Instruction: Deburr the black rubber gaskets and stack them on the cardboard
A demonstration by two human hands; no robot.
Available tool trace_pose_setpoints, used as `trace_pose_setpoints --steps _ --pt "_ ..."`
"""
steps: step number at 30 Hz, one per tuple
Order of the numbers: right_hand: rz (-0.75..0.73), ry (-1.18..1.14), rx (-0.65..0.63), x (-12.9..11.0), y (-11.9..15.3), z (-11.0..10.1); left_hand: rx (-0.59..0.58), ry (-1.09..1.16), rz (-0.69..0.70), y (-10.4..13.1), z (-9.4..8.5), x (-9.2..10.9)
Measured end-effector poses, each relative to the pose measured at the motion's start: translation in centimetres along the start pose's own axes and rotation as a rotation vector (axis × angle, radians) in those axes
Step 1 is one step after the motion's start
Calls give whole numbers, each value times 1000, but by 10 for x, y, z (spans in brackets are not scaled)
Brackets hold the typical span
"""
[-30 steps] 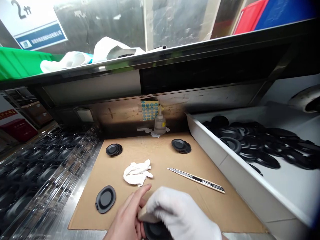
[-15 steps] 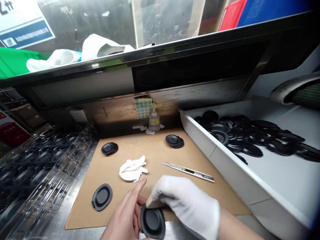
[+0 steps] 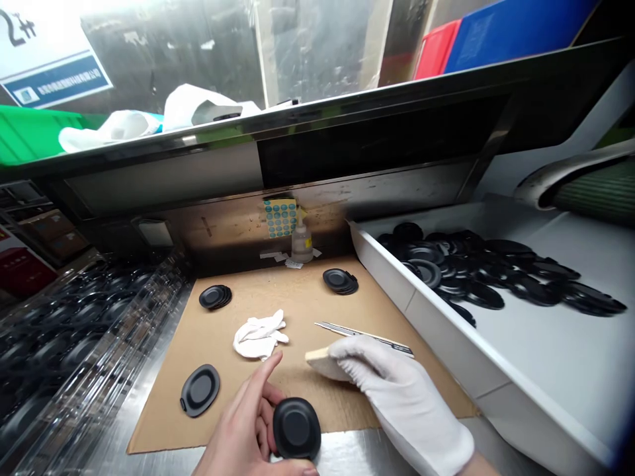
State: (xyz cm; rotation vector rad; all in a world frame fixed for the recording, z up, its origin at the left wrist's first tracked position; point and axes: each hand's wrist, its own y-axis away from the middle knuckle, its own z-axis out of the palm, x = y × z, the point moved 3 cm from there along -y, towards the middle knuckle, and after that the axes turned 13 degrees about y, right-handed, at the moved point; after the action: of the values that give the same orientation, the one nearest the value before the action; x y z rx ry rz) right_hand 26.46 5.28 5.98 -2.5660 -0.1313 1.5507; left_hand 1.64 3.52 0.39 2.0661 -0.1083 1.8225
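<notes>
My bare left hand (image 3: 243, 430) grips a black oval lid (image 3: 296, 428) by its edge near the front of the bench, its dished face turned up toward me. My right hand (image 3: 401, 396), in a white glove, pinches a pale, cream-edged flat pad (image 3: 325, 363), held up and to the right of that lid, apart from it. Behind the gloved fingers lies a utility knife (image 3: 342, 329), partly covered. A crumpled white glove or cloth (image 3: 258, 336) rests on the cardboard sheet (image 3: 292, 297). One loose black lid (image 3: 200, 390) sits left of my left hand.
Two small stacks of black parts, a left stack (image 3: 214, 297) and a right stack (image 3: 340, 281), stand farther back. A squeeze bottle (image 3: 301, 244) is by the back panel. At right, a white tray (image 3: 421, 324) holds many black lids; clear plastic trays (image 3: 133, 330) line the left.
My right hand has lifted the pad off the lid's upper edge and moved right and away. The left hand still holds the lid, now turned more face-up. The camera view has shifted slightly.
</notes>
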Motion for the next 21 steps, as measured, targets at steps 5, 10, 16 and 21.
trace_pose_setpoints --steps 5,10,16,21 --pt "-227 121 -301 -7 16 12 -2 3 16 -3 -2 -9" --pt "-272 255 -277 -11 42 23 63 -79 115 -4 -4 -26" --pt "-131 -55 -270 -3 16 7 47 -90 32 -10 -5 -28" --pt "-75 -38 19 2 6 -20 -3 -493 -11 -2 -16 3"
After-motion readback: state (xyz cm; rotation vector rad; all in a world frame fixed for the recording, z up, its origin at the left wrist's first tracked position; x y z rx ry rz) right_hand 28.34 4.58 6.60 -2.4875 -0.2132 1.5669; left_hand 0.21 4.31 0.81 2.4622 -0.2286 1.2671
